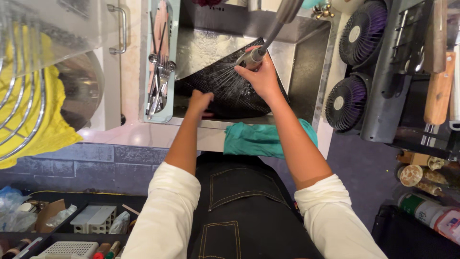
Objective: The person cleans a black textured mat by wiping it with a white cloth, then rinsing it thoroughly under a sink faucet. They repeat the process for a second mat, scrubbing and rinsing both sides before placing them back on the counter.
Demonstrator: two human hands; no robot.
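Two bare hands work over a steel sink (306,62), seen from a head-worn camera looking straight down. The right hand (262,74) is closed around the head of a pull-out spray faucet (250,57), its hose rising out of the top of the view, and water fans from the nozzle onto a black perforated mat (225,79). The mat stands tilted inside the basin, its upper corner leaning toward the back wall and its lower edge near the front rim. The left hand (199,102) presses on the mat's lower left part, fingers curled against its surface; whether they pinch the edge or only push on it cannot be told.

A teal cloth (261,139) hangs over the sink's front edge, between the two forearms. Just left of the basin, a pale blue tray (175,29) holds cutlery. A yellow cloth (38,124) lies under a wire rack (19,96) at far left, and two small purple fans (354,67) stand to the right of the sink.
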